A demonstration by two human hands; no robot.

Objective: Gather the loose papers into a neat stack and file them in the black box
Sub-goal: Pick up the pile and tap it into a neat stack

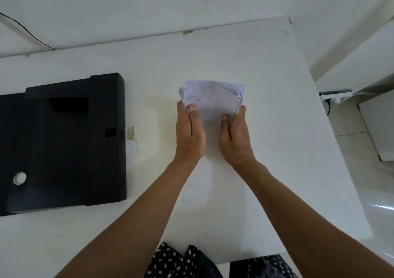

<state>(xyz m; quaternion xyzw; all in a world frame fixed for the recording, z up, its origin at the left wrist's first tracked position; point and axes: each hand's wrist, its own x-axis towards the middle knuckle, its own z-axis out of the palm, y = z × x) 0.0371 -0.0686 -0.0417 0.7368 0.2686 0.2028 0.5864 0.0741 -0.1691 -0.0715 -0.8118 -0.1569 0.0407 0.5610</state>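
Observation:
A bundle of white papers [213,97] with faint printed lines is held upright above the middle of the white table [266,75]. My left hand [189,132] grips its left side with the thumb on the front sheet. My right hand [234,137] grips the right side the same way. The sheets fan out unevenly at the top edge. The black box [64,145] lies open and flat on the table's left, well apart from the papers, with a round hole near its lower left.
The wall runs along the table's far edge, with a black cable [23,29] at the upper left. The table ends at the right, where a white power strip [335,95] lies on the tiled floor. Patterned dark clothing [181,262] shows at the near edge.

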